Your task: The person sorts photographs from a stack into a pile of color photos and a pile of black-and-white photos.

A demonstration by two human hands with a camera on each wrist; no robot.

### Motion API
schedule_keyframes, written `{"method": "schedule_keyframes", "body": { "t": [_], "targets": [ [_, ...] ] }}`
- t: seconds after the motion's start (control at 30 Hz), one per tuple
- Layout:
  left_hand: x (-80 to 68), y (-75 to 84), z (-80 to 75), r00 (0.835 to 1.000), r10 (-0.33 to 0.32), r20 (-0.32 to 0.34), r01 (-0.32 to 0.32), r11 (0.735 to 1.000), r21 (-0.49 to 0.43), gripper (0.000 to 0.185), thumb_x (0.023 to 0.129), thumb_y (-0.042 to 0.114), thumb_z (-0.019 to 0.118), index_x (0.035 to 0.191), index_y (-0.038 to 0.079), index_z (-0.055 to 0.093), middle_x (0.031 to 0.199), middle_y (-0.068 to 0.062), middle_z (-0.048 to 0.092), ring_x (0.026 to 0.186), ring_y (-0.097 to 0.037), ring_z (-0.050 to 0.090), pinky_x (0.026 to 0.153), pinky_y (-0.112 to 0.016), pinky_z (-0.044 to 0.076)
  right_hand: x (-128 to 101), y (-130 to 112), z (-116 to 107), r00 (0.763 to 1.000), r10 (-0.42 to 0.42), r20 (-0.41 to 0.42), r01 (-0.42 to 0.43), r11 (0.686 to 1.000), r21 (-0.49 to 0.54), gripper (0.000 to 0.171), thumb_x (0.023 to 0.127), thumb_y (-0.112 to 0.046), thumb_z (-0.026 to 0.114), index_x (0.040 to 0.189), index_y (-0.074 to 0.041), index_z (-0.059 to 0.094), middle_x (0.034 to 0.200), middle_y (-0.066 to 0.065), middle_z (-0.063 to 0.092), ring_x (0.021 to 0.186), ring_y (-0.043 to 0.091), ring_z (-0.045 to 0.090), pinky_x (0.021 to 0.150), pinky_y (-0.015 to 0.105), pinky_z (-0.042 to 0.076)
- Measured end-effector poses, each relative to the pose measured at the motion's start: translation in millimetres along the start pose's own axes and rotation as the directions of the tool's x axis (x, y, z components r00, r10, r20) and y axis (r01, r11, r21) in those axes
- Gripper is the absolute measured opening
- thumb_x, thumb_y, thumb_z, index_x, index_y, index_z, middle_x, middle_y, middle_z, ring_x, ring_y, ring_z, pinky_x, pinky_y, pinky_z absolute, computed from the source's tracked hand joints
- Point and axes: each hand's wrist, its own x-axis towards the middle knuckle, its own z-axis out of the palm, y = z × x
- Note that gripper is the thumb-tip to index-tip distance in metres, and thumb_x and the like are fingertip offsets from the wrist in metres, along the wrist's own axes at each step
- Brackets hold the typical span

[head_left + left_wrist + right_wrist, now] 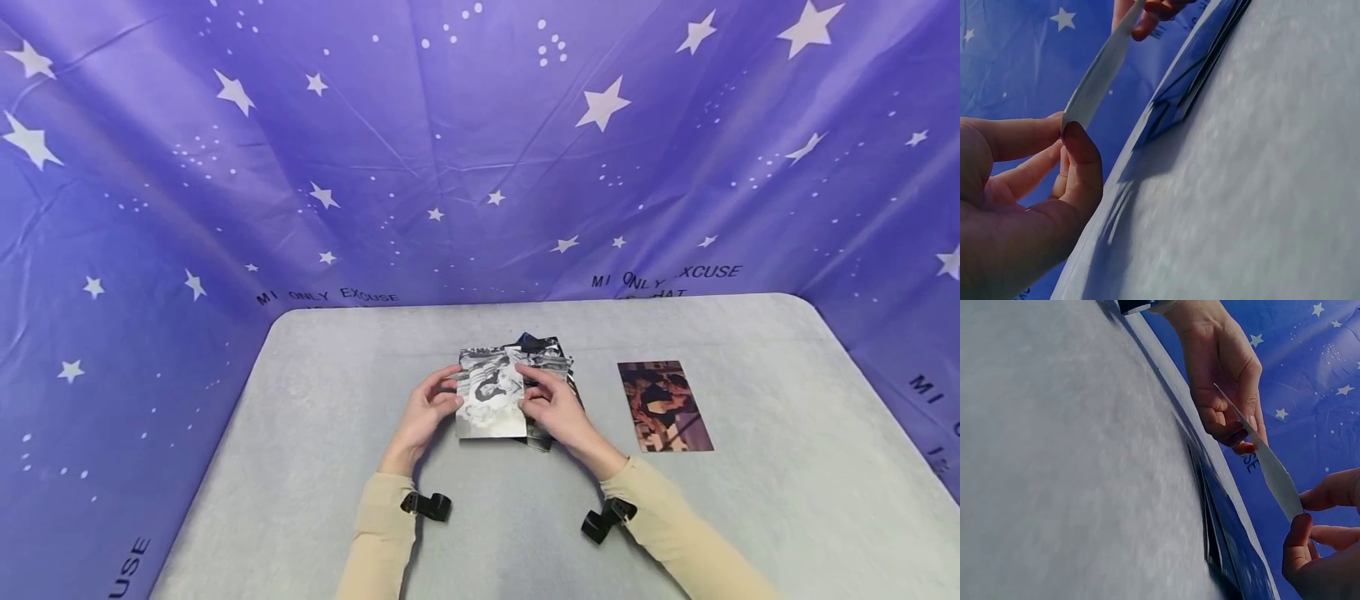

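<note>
A black-and-white photo print (491,400) is held up off the table between both hands, its picture side facing the head camera. My left hand (427,408) pinches its left edge between thumb and fingers. On the opposite edge, my right hand (557,408) grips it the same way. Both wrist views show the print (1100,78) from its pale side, slightly bowed, above the table. Behind and below it lies an untidy pile of dark prints (553,350), partly covered by the held print and the right hand.
To the right, a single colour photo print (666,407) in orange and brown lies flat on the grey table (315,383). A purple-blue cloth (465,167) with white stars hangs behind the table and on both sides. Each wrist wears a black camera band (426,506).
</note>
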Motion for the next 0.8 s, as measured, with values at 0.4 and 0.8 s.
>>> {"method": "schedule_keyframes", "body": {
  "t": [0.4, 0.8],
  "targets": [
    [-10.4, 6.6, -32.9, 1.000, 0.009, -0.014, -0.009, 1.000, -0.029, 0.059, 0.081, -0.018, 0.057, 0.138, -0.009, 0.045, 0.105, -0.010, 0.050, 0.080, -0.007, 0.061, 0.076, -0.019, 0.048, 15.4, -1.8, 30.1, 0.999, 0.009, 0.044, -0.010, 1.000, 0.016, 0.058, 0.080, 0.017, 0.059, 0.136, 0.010, 0.046, 0.132, 0.026, 0.039, 0.085, 0.023, 0.059, 0.068, 0.017, 0.047],
    [-15.4, 12.1, -62.3, 0.999, 0.019, -0.026, -0.018, 0.999, 0.043, 0.061, 0.082, -0.018, 0.056, 0.140, -0.009, 0.042, 0.103, -0.008, 0.049, 0.081, -0.007, 0.060, 0.073, -0.018, 0.048, 20.1, -0.8, 60.3, 0.998, -0.038, 0.042, 0.038, 0.999, 0.002, 0.053, 0.080, 0.015, 0.060, 0.133, 0.009, 0.051, 0.132, 0.024, 0.043, 0.081, 0.020, 0.062, 0.067, 0.016, 0.047]
  ]
}}
